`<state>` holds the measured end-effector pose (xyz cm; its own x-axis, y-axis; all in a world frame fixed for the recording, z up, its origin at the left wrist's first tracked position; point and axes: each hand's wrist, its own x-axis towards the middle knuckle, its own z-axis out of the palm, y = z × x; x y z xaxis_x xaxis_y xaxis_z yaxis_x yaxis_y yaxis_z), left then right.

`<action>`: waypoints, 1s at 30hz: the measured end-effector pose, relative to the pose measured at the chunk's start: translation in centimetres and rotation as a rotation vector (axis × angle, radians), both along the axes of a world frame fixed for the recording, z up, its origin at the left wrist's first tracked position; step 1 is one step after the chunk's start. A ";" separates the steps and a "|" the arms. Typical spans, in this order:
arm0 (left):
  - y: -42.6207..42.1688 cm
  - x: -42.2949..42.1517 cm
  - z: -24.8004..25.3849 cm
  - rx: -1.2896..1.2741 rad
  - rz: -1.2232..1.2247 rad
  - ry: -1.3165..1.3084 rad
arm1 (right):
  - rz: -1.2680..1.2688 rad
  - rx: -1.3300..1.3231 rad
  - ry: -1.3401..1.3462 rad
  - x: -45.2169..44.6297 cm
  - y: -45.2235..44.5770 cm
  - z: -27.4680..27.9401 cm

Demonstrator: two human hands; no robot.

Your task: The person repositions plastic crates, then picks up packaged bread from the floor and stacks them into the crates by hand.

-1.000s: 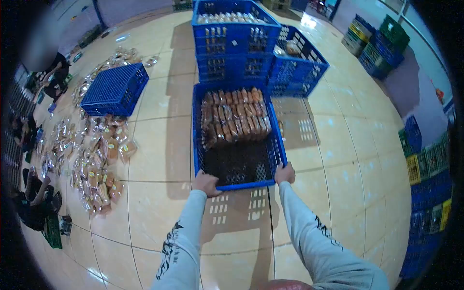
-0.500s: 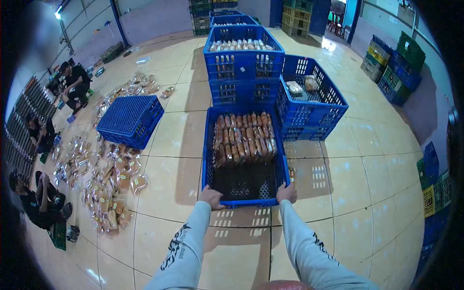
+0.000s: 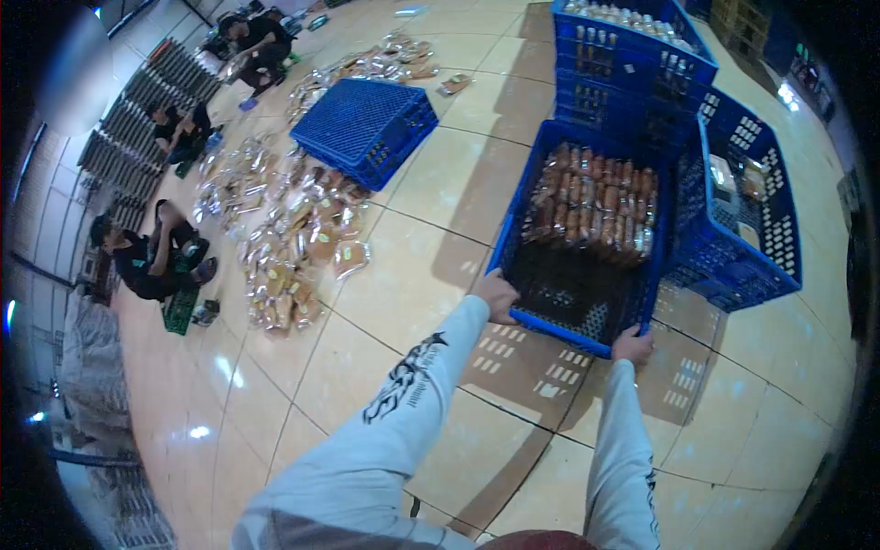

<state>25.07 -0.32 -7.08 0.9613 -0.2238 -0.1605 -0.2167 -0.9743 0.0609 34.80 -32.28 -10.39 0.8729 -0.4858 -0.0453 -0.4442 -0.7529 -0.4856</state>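
A blue plastic crate (image 3: 513,247) stands before me, its far part filled with rows of wrapped bread rolls (image 3: 600,197). The near part of its dark floor is bare. At the near left corner my left hand (image 3: 496,296) is closed around the rim. My right hand (image 3: 632,346) grips the near right corner, the fingers partly hidden by the crate wall. Behind it rises a stack of blue crates (image 3: 632,78) with packed goods in the top one. To the right, another blue crate (image 3: 742,229) holds a few white and brown packages.
Many clear-wrapped bread packs (image 3: 293,247) lie spread over the tiled floor at left, around an upside-down blue crate (image 3: 362,128). Several people sit beyond them, one (image 3: 151,257) beside a green crate (image 3: 180,310). Grey stacked trays (image 3: 133,128) line the left wall.
My view has turned left and tilted, so the crates appear farther right and the floor packs nearer the middle. Both hands still hold the crate's near corners.
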 end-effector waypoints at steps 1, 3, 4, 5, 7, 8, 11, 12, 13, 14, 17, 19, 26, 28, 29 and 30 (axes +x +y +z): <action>0.3 0.6 0.3 -0.026 0.013 -0.020 | 0.014 -0.047 0.006 1.3 -0.3 -1.7; 0.9 2.1 -0.5 -0.031 0.001 -0.074 | 0.018 -0.004 0.010 2.7 0.0 -1.3; 0.9 2.8 -0.2 -0.024 0.005 -0.037 | 0.015 -0.002 -0.011 3.0 0.4 -0.7; 0.9 3.6 0.1 -0.022 0.016 -0.007 | 0.017 -0.004 -0.038 3.5 0.8 -0.2; 1.3 5.0 -0.3 -0.037 0.004 -0.044 | 0.025 -0.046 0.013 4.9 1.2 0.2; 1.5 5.6 0.0 -0.044 -0.012 -0.060 | -0.003 0.001 0.032 5.4 1.7 1.1; 1.8 8.0 0.9 0.001 0.000 0.102 | 0.022 0.057 0.085 8.5 1.7 -0.6; 2.2 8.9 0.5 -0.002 -0.013 0.064 | -0.022 -0.007 0.048 9.3 2.2 -0.3; 2.4 9.8 0.5 0.004 -0.020 0.063 | -0.017 -0.036 0.016 10.1 2.1 -1.2; 2.6 10.7 0.5 0.006 -0.021 0.065 | -0.007 -0.069 -0.013 11.3 2.1 -1.9; 3.6 14.4 0.6 0.040 -0.012 0.065 | 0.041 -0.019 0.033 14.9 3.4 -1.6; 3.9 15.9 0.5 0.035 0.008 0.062 | 0.057 0.004 0.091 16.4 4.2 0.6; 5.9 22.6 0.5 0.026 -0.006 -0.069 | 0.017 0.010 -0.098 24.9 5.9 -2.9; 6.4 24.8 0.8 0.047 0.002 -0.058 | 0.056 0.030 -0.082 28.0 5.7 -4.4; 6.5 25.6 0.9 0.056 0.003 -0.054 | 0.066 0.027 -0.094 29.4 5.4 -5.4; 6.5 26.6 0.9 0.097 0.005 -0.010 | 0.059 0.004 -0.141 30.8 5.3 -6.5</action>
